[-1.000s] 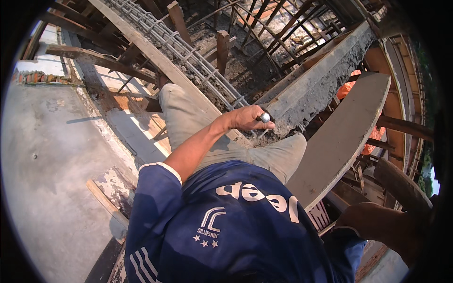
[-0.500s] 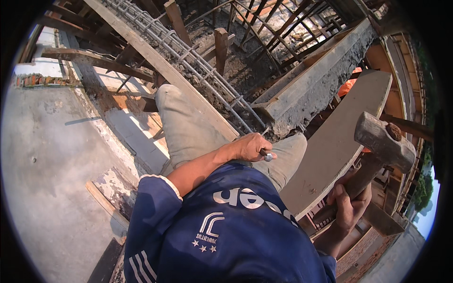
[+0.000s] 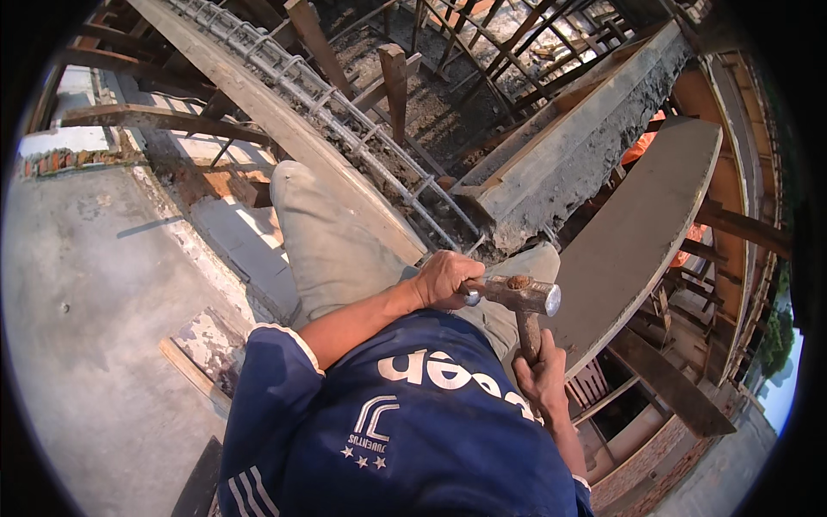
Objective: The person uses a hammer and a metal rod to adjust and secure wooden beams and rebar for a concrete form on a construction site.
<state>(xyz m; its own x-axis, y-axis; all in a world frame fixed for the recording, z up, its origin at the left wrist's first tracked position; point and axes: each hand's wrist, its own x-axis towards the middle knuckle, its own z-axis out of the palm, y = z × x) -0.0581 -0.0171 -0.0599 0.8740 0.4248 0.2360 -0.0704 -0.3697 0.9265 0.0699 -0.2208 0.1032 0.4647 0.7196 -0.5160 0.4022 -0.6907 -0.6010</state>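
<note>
Closed round a steel chisel [image 3: 472,297], my left hand [image 3: 443,278] sits in front of my lap; only the chisel's shiny, flattened butt shows past the fist. The rest of the chisel is hidden by the hand. My right hand [image 3: 544,376] grips the wooden handle of a hammer [image 3: 527,297], its worn steel head level with the chisel's butt. The head's near face is at or touching the butt; I cannot tell which. Beyond the hands lies a rough, broken concrete edge [image 3: 517,237] beside the end of a steel rebar cage [image 3: 379,138].
A long timber board [image 3: 284,129] runs along the rebar. At the right, a wooden formwork beam [image 3: 568,129] carries rough concrete, and a wide grey plank [image 3: 637,233] slopes past my knee. Timber props [image 3: 394,86] stand ahead over a drop. A grey concrete slab [image 3: 112,284] lies left.
My right hand has swung the hammer from the far right inward and to the left, onto or close to the chisel's butt. My left hand stays on the chisel, shifted slightly.
</note>
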